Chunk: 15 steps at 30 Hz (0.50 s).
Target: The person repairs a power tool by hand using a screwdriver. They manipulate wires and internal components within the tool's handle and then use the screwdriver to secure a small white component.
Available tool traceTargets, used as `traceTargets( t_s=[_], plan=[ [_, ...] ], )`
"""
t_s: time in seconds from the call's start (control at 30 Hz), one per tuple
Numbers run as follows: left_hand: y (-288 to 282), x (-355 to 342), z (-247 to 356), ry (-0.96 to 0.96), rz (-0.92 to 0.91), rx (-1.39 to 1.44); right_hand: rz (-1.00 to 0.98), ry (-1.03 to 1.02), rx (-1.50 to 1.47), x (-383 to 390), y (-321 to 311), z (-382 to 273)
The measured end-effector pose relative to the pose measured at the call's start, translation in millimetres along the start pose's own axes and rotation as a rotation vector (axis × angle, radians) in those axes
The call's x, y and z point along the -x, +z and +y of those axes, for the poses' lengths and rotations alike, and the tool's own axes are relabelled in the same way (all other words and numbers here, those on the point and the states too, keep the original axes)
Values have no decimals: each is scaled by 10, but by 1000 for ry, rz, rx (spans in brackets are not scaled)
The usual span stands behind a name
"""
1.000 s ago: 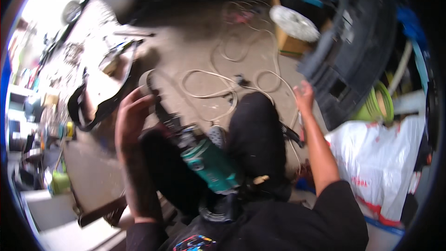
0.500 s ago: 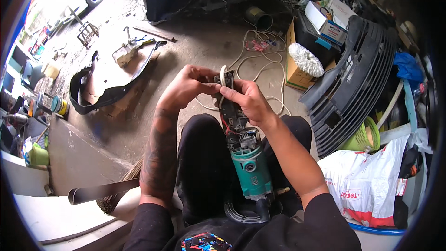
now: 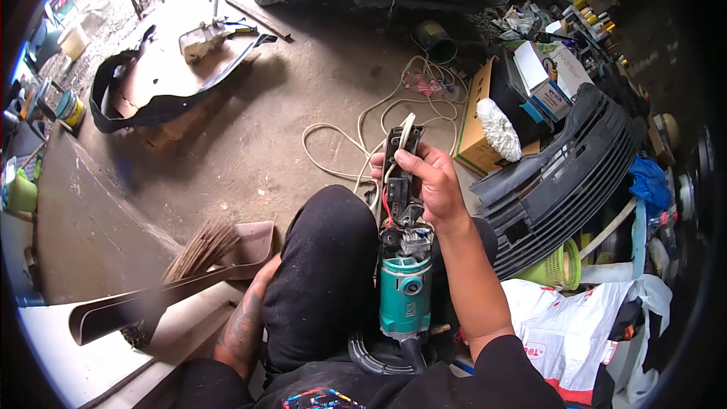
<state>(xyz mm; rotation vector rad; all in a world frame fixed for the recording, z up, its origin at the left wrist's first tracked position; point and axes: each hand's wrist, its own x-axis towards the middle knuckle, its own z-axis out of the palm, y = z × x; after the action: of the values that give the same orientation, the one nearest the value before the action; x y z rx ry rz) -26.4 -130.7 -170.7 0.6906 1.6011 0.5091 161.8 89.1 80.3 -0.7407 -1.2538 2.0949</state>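
Note:
My right hand (image 3: 433, 180) grips the opened black handle of a teal power tool (image 3: 405, 303), thumb pressed on its inner side and fingers wrapped behind. The handle's casing is off, so red wires and dark parts show below my thumb. A whitish cord (image 3: 407, 127) lies in the handle's far end. The tool stands nearly upright between my thighs, with its curved black piece (image 3: 382, 357) against my lap. My left hand (image 3: 268, 273) is down beside my left knee, near a brown dustpan (image 3: 254, 246); its fingers are hidden.
The cord lies in loops on the concrete floor (image 3: 250, 159). A stick broom (image 3: 198, 250) rests beside the dustpan at left. Farther off is a black curved car part (image 3: 113, 117). To the right are a cardboard box (image 3: 475, 117), white fluffy pad (image 3: 498, 130), black grille (image 3: 560, 174) and white sack (image 3: 556, 318).
My left hand has let go of the handle and dropped beside my left knee. My right hand keeps hold of the tool. The view has shifted, and the dustpan's pan now shows.

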Motion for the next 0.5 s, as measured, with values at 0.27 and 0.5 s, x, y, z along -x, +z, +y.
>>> traceTargets(
  t_s=[0.27, 0.5],
  plan=[
    [287, 66, -801, -102, -142, -275, 13, 8, -11, -9, -61, -32],
    [-473, 169, 369, 214, 252, 379, 58, -81, 38, 132, -62, -133]
  ],
)
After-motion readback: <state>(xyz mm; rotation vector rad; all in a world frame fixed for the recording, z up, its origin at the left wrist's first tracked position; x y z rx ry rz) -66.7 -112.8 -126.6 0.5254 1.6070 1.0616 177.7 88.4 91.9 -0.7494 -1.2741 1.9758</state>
